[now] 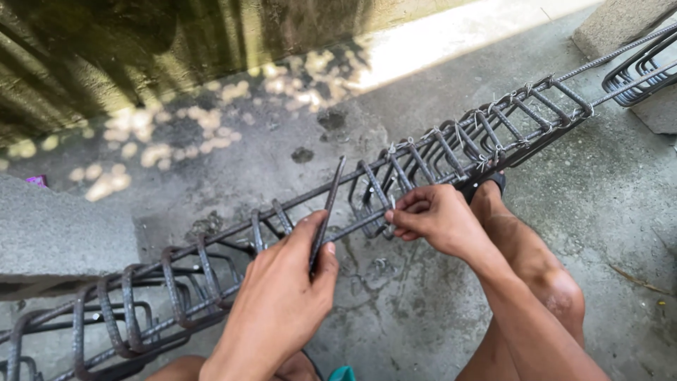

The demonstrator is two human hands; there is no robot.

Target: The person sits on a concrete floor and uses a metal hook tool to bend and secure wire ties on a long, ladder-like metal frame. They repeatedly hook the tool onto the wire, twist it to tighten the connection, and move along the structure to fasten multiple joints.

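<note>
The rebar cage (423, 159) is looking dark grey-brown with a ribbed pattern, and the tie wires (486, 113) on it are showing pale silver. The concrete floor (599, 212) is showing mottled grey with dark stains, plus pale sun patches in the upper left. The wall (141, 42) is looking mossy olive-green. A bit of purple scrap (35, 181) is sitting at the left edge.

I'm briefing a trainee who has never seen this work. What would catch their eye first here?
A long rebar cage runs diagonally across the concrete floor, its stirrups wire-tied at upper right. At centre, the left hand holds a thin metal rod against it while the right hand pinches a tie at a stirrup.
</note>
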